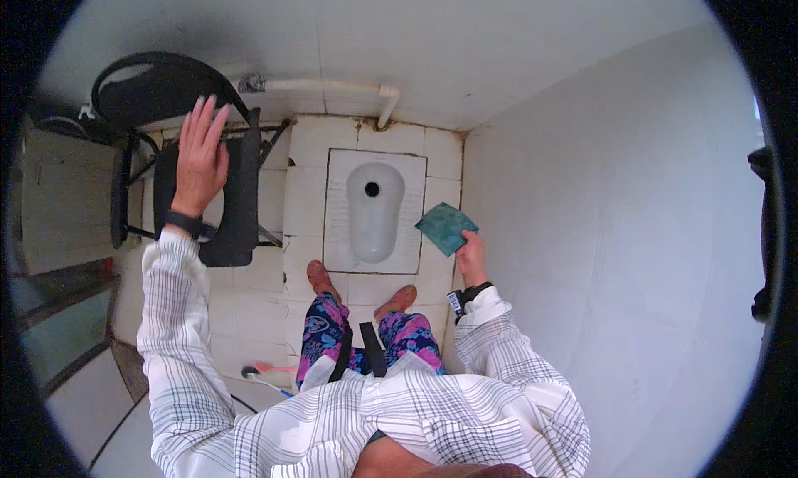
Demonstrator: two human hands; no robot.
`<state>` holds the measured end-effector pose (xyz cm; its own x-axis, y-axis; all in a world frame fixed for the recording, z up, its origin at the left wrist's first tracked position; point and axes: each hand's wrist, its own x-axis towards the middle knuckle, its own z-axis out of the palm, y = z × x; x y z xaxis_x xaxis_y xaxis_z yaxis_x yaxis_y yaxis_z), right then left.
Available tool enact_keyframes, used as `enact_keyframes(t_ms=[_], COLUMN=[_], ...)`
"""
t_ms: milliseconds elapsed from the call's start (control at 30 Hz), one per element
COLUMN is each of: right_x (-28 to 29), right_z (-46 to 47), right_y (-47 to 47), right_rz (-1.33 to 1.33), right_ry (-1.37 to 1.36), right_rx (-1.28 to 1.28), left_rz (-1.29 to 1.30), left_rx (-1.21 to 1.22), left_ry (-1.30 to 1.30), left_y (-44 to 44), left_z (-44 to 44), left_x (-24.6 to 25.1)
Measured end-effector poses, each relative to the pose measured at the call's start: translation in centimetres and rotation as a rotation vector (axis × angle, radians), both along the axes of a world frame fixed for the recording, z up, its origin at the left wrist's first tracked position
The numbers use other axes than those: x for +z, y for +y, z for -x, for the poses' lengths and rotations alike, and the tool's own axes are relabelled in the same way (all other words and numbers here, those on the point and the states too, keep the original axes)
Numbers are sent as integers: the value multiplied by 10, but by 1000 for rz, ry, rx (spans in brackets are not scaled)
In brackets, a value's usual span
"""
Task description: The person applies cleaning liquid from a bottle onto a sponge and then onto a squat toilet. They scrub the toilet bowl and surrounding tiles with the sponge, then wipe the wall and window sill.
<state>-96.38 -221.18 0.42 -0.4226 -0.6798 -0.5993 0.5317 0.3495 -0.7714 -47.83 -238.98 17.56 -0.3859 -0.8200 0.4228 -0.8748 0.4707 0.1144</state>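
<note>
My right hand grips a flat green scouring pad by its near corner, to the right of the white ceramic squat toilet. My left hand, palm down with the fingers stretched forward, appears over a black commode chair with an opening in its seat. Whether those fingers touch the chair cannot be told. Both wrists bear dark bands. The toilet pan is set into the tiled floor in front of my feet, its round drain hole at the far end.
A white pipe runs along the far wall and bends down to the floor. Close on the right stands a pale wall. Brushes with pink and white handles lie on the floor by my left leg. A door panel is at far left.
</note>
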Motion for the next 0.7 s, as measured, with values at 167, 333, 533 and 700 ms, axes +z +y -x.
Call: enact_keyframes(t_ms=[167, 333, 533, 700], right_x=[92, 140, 155, 139], right_z=[9, 12, 7, 13], right_y=[-24, -53, -66, -78], right_rz=[257, 362, 553, 557], right_ry=[-102, -89, 52, 178], right_rx=[-97, -180, -261, -253], left_rz=[350, 637, 632, 762], left_rx=[-239, -378, -403, -368], left_ry=[-85, -127, -149, -163], left_y=[-97, -147, -100, -113], left_z=[65, 140, 175, 168], left_x=[126, 222, 261, 252])
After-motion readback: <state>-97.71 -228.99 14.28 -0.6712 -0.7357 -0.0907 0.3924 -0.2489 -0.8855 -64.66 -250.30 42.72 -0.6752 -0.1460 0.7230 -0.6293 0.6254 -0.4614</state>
